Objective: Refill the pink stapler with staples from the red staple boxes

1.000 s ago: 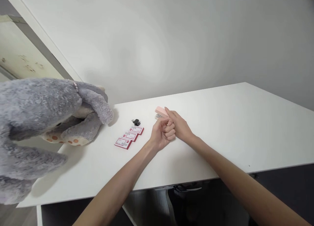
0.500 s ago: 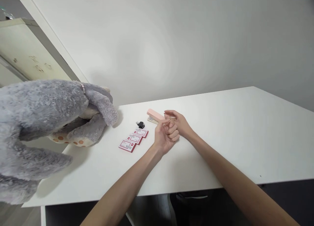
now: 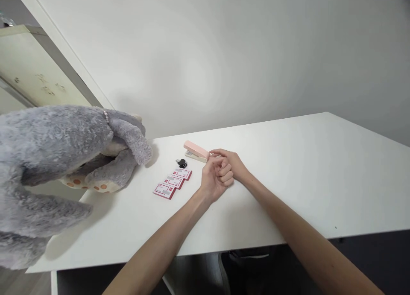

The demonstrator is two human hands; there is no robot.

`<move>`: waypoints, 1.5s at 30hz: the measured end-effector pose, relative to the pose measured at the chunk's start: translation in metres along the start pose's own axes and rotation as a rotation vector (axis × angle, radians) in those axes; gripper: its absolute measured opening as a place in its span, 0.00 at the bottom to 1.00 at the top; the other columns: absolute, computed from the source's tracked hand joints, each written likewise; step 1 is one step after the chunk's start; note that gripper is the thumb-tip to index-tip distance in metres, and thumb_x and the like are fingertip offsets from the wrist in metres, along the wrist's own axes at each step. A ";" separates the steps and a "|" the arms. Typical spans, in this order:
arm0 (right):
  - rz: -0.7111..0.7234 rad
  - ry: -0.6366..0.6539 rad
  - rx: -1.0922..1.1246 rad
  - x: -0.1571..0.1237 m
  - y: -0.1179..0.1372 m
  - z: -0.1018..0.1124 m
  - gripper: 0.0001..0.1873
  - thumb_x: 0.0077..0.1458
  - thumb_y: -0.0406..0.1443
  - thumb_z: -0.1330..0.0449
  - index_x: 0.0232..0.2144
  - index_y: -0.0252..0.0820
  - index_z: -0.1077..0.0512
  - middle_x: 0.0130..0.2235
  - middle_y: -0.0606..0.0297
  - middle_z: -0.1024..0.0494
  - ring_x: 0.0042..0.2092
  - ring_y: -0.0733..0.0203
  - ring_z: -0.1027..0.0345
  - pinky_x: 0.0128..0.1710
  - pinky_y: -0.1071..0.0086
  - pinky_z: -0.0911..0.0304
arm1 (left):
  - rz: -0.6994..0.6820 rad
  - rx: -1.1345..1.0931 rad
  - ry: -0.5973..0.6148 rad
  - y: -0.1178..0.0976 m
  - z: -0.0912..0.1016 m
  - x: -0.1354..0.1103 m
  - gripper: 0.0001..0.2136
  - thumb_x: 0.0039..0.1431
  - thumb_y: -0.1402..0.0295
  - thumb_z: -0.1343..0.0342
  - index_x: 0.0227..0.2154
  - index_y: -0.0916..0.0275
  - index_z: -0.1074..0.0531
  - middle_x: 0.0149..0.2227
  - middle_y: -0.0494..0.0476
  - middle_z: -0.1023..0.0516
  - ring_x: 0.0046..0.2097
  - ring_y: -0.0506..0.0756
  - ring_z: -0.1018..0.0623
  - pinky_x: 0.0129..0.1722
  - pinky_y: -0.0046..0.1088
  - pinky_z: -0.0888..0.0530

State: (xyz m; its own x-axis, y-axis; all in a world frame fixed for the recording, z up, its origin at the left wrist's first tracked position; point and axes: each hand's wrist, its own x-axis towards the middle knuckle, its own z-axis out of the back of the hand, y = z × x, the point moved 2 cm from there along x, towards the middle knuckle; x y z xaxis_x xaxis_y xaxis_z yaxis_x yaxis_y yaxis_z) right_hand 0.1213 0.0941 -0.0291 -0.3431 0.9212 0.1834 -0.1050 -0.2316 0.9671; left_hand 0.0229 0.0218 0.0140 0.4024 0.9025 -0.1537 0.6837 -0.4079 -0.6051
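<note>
Left hand (image 3: pixel 214 180) loosely curled, fingers bent inward, touching right hand (image 3: pixel 236 167) toward the table's (image 3: pixel 288 179) far edge. Right fingertips (image 3: pixel 212 152) at pink stapler's (image 3: pixel 195 151) end; grip impossible to tell.

On the white worktop (image 3: pixel 304 167) the left grip (image 3: pixel 215 180) rests with curled fingers against the right grip (image 3: pixel 235 166), whose fingertips reach the end of a pink stapler (image 3: pixel 195 150). A black clip (image 3: pixel 182 162), three red boxes (image 3: pixel 173 182) and a grey plush toy (image 3: pixel 64 158) sit to the left.

Fuzzy plush toy (image 3: pixel 57 158) (grey); smooth matt table (image 3: pixel 288 179); plastic stapler (image 3: pixel 196 151).
</note>
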 end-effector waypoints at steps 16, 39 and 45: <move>0.006 -0.211 0.468 -0.014 0.018 0.016 0.11 0.58 0.47 0.31 0.37 0.49 0.18 0.45 0.64 0.16 0.46 0.57 0.26 0.45 0.64 0.34 | -0.005 -0.219 -0.193 -0.005 0.014 0.008 0.15 0.72 0.57 0.48 0.34 0.63 0.32 0.24 0.47 0.40 0.20 0.46 0.42 0.16 0.21 0.45; 0.167 -0.044 0.071 -0.022 0.020 -0.004 0.15 0.49 0.47 0.22 0.39 0.52 0.14 0.71 0.57 0.35 0.74 0.45 0.45 0.70 0.50 0.41 | -0.179 -0.261 -0.208 -0.018 0.002 0.003 0.22 0.71 0.56 0.51 0.58 0.67 0.32 0.63 0.79 0.25 0.64 0.69 0.22 0.59 0.53 0.20; 0.113 -0.085 0.238 -0.019 0.023 0.002 0.11 0.49 0.47 0.23 0.34 0.53 0.13 0.68 0.61 0.29 0.73 0.45 0.42 0.70 0.52 0.41 | -0.239 -0.110 -0.205 -0.017 0.005 0.007 0.17 0.69 0.55 0.48 0.47 0.66 0.27 0.50 0.73 0.19 0.53 0.65 0.16 0.49 0.43 0.18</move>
State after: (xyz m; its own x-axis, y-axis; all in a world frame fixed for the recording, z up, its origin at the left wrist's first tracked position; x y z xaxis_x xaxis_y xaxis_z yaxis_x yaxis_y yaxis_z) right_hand 0.1275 0.0716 -0.0100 -0.2600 0.9189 0.2968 0.1552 -0.2636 0.9521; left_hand 0.0110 0.0360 0.0190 0.0999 0.9789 -0.1784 0.8100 -0.1842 -0.5567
